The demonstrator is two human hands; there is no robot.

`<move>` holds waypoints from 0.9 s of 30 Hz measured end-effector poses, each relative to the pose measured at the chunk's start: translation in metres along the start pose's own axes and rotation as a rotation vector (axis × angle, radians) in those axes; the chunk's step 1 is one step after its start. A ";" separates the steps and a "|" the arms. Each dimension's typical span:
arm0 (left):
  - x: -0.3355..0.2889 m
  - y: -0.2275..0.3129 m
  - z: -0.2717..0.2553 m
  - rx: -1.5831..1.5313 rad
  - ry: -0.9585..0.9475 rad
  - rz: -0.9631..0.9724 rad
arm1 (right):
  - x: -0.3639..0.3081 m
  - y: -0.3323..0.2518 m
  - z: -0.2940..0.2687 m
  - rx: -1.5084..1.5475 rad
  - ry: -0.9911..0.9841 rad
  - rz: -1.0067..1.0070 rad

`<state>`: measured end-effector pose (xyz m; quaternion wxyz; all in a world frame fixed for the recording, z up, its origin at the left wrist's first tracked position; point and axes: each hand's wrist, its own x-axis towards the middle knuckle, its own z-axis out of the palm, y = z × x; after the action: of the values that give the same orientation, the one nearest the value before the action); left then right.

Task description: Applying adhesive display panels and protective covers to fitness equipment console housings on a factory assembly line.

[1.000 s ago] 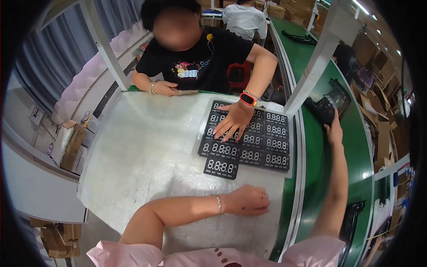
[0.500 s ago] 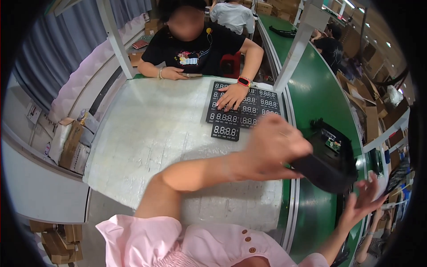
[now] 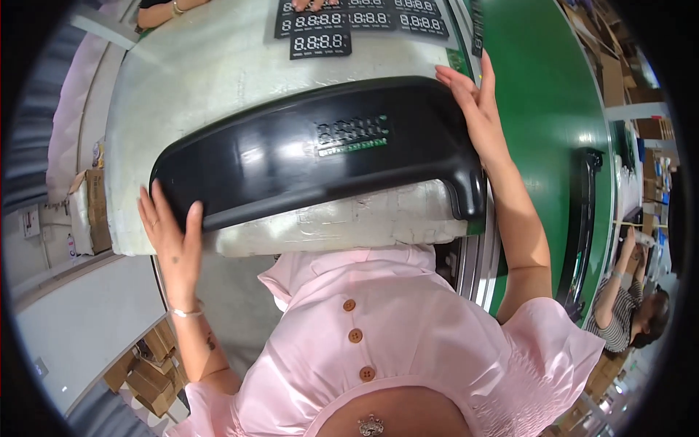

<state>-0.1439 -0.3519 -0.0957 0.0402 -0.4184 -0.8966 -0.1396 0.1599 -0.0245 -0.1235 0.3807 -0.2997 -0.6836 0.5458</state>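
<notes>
A long, curved black plastic panel (image 3: 306, 156) with a small digit display window lies across the near edge of the white work table (image 3: 218, 73), close to my chest. My left hand (image 3: 173, 237) presses against the panel's left end with fingers spread. At the right end, my right hand (image 3: 477, 109) lies flat along the panel's upper corner. Both hands hold the panel between them. Beyond it, black digit display boards (image 3: 320, 42) lie in rows at the far side of the table.
A green conveyor belt (image 3: 546, 116) runs along the right with another black panel (image 3: 582, 218) on it. A person (image 3: 626, 313) in a striped top works at the far right. Another person's arm (image 3: 167, 11) rests at the table's far edge. Cardboard boxes (image 3: 91, 211) stand at left.
The black panel has come off the conveyor and now lies across the table in front of me. My hands have moved out to its two ends, and my view has tilted down.
</notes>
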 end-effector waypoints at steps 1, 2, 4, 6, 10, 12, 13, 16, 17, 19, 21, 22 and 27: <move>0.015 0.018 0.013 -0.035 -0.025 0.159 | 0.001 0.005 0.000 -0.012 0.017 0.011; 0.018 0.054 0.028 0.134 -0.004 0.101 | -0.004 0.007 -0.001 -0.018 0.018 0.033; 0.037 0.127 0.040 0.058 -0.061 0.430 | -0.008 0.010 -0.005 -0.108 0.051 0.012; 0.023 0.208 0.060 -0.349 -0.069 0.717 | -0.016 0.012 -0.009 -0.108 0.042 0.010; -0.029 0.272 0.066 -0.789 -0.387 1.153 | -0.023 -0.001 -0.026 -0.066 0.113 0.089; -0.016 0.265 0.058 -0.787 -0.302 1.130 | -0.029 -0.004 -0.043 -0.126 0.214 0.067; -0.006 0.261 0.053 -0.795 -0.270 1.131 | -0.035 -0.010 -0.053 -0.164 0.279 0.081; 0.039 0.238 0.045 -0.409 -0.103 0.788 | -0.045 -0.026 -0.074 -0.205 0.428 0.112; 0.033 0.235 0.061 -0.268 -0.019 0.550 | -0.046 -0.032 -0.074 -0.205 0.427 0.116; 0.011 0.249 0.056 -0.525 -0.235 0.908 | -0.038 -0.038 -0.062 -0.156 0.400 0.090; -0.006 0.258 0.043 -0.600 -0.501 1.250 | -0.031 -0.038 -0.049 -0.129 0.356 0.050; -0.009 0.260 0.041 -0.789 -0.481 1.325 | -0.030 -0.039 -0.044 -0.101 0.319 0.026; 0.030 0.237 0.038 -0.415 -0.028 0.611 | -0.038 -0.043 -0.051 -0.170 0.420 -0.003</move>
<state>0.0188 -0.1744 -0.0752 -0.0181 -0.6679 -0.6833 -0.2944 0.2238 -0.0392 -0.0833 0.4889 -0.4368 -0.6332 0.4114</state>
